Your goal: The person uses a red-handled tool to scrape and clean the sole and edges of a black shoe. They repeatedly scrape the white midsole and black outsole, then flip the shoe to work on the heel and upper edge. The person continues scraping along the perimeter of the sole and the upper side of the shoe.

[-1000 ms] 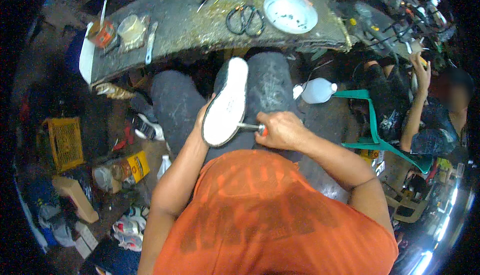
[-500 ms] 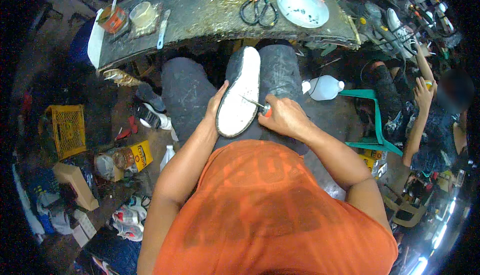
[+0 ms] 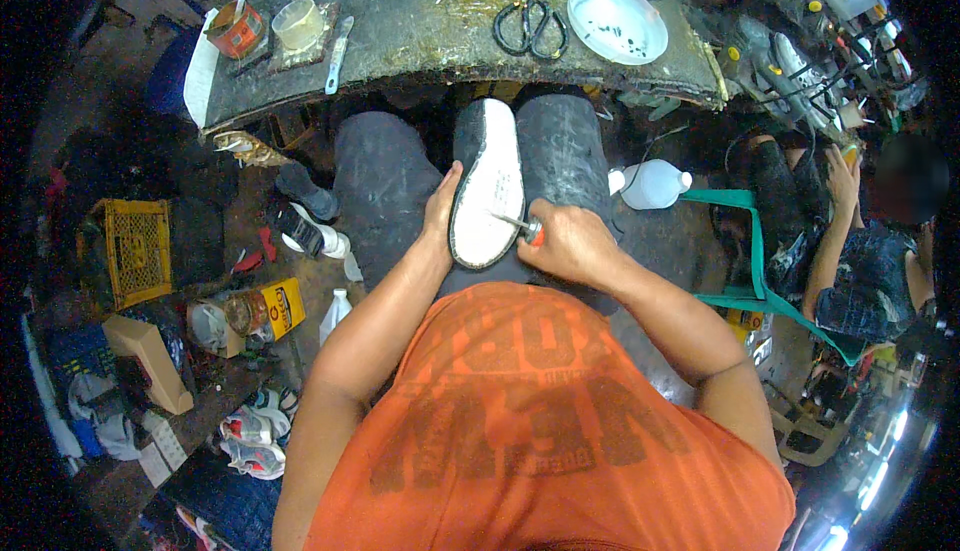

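A dark shoe with a white sole (image 3: 487, 181) lies sole up on my lap, between my thighs. My left hand (image 3: 440, 211) grips it along its left side, thumb up at the edge. My right hand (image 3: 572, 246) is closed on a thin metal tool with an orange handle (image 3: 536, 235). The tool's shaft slants left over the heel-side half of the sole, its tip at the white surface; whether it pierces it I cannot tell.
A worn workbench (image 3: 420, 56) holds black scissors (image 3: 530, 29), a white bowl (image 3: 616, 21) and tubs. Around me are a yellow crate (image 3: 138, 251), a plastic jug (image 3: 655, 184), a teal stool (image 3: 750, 256) and loose shoes. A co-worker (image 3: 865, 276) works at my right.
The shoe has shifted right and a little away from me, with both hands following. The tool's shaft now angles up onto the sole. The co-worker's hand has moved.
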`<action>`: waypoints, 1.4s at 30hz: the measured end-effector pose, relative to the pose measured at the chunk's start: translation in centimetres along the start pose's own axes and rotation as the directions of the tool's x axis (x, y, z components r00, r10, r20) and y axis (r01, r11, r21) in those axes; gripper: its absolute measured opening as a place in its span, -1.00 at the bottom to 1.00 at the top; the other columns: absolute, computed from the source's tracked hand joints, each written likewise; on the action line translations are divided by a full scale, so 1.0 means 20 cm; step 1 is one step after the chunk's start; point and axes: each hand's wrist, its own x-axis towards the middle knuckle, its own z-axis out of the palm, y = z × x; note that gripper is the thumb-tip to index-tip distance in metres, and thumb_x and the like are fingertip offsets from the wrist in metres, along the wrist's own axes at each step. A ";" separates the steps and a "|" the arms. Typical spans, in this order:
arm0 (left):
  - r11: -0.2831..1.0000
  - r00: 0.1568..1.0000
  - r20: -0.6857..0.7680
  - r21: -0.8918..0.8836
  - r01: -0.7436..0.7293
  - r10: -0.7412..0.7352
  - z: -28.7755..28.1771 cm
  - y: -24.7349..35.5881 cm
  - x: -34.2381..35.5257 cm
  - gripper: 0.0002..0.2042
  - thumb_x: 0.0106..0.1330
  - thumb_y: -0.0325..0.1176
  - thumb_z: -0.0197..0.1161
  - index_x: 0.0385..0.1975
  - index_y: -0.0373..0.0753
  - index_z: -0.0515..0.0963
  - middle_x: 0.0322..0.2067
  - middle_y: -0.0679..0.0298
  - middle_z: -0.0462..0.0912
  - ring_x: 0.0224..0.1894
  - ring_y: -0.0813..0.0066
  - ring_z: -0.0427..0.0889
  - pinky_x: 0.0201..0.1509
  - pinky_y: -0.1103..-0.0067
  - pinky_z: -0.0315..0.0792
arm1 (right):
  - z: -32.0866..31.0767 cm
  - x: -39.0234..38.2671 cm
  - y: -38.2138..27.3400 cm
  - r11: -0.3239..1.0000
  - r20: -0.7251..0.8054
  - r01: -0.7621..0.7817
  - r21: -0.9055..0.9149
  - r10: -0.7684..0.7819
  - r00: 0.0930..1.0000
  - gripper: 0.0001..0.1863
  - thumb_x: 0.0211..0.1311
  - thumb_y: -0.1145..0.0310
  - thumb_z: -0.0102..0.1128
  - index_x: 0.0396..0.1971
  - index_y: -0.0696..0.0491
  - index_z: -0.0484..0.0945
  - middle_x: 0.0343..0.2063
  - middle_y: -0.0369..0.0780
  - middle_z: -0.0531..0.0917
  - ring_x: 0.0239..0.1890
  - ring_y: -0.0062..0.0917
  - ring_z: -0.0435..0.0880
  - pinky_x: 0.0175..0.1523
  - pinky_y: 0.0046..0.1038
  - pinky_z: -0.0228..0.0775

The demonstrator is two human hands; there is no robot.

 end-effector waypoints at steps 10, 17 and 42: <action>0.979 0.987 0.075 0.138 -0.152 0.142 0.05 0.01 -0.05 -0.56 0.60 -0.05 0.00 0.23 -0.27 0.42 0.02 0.07 0.68 -0.05 0.21 0.75 0.08 0.32 0.66 | -0.01 0.05 -0.01 1.000 0.002 -0.010 -0.003 0.010 1.000 -0.51 0.04 0.20 0.38 -0.15 0.25 0.49 -0.37 0.20 0.71 -0.27 0.11 0.75 -0.08 0.03 0.61; 0.996 0.993 0.081 0.039 -0.085 0.081 -0.01 -0.01 0.01 -0.57 0.61 -0.08 0.00 0.24 -0.28 0.39 0.04 0.05 0.67 -0.02 0.17 0.75 0.08 0.28 0.66 | 0.02 0.03 0.00 0.997 -0.032 0.056 -0.043 -0.058 0.998 -0.57 0.08 0.27 0.37 -0.17 0.21 0.43 -0.39 0.16 0.72 -0.29 0.08 0.75 -0.14 0.02 0.62; 0.972 0.987 0.003 0.170 -0.161 0.163 0.09 0.01 -0.06 -0.61 0.62 -0.08 -0.03 0.20 -0.22 0.42 -0.04 0.09 0.69 -0.10 0.23 0.76 -0.02 0.31 0.69 | -0.10 0.15 0.05 1.000 -0.035 0.008 -0.024 -0.009 0.999 -0.56 0.02 0.25 0.34 -0.18 0.25 0.51 -0.34 0.18 0.71 -0.23 0.08 0.75 -0.08 0.03 0.59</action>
